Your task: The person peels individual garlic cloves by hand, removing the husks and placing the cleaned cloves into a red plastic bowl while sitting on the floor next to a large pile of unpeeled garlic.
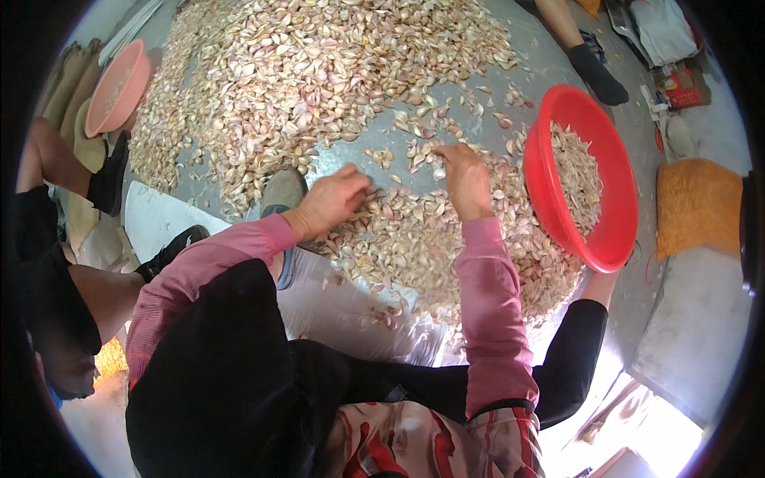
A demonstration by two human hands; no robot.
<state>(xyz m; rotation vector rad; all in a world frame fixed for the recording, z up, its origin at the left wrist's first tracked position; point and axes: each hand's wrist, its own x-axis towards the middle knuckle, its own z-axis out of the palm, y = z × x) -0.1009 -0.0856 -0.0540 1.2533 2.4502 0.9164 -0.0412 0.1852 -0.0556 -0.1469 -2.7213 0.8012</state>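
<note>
Loose garlic cloves (pixel 418 239) lie in a broad heap before me, below and between my hands. Over the heap's left edge is my left hand (pixel 334 200), its fingers curled together; whether a clove is between them is hidden. My right hand (pixel 469 182) reaches down with thumb and fingertips at a small group of cloves (pixel 421 154). Those fingertips touch the cloves, but a grip cannot be made out. Right of that hand, a red plastic basin (pixel 618 209) stands tilted, holding pale, thin pieces that look like garlic skins or slivers (pixel 575 179).
A much larger garlic heap (pixel 311 66) spreads across the grey floor (pixel 370 134) ahead. My shoe (pixel 284 191) stands between the heaps. A pink basin (pixel 119 89) and another person's legs (pixel 66 155) are at left. Another person's socked foot (pixel 597 71) and an orange cushion (pixel 696 206) are right.
</note>
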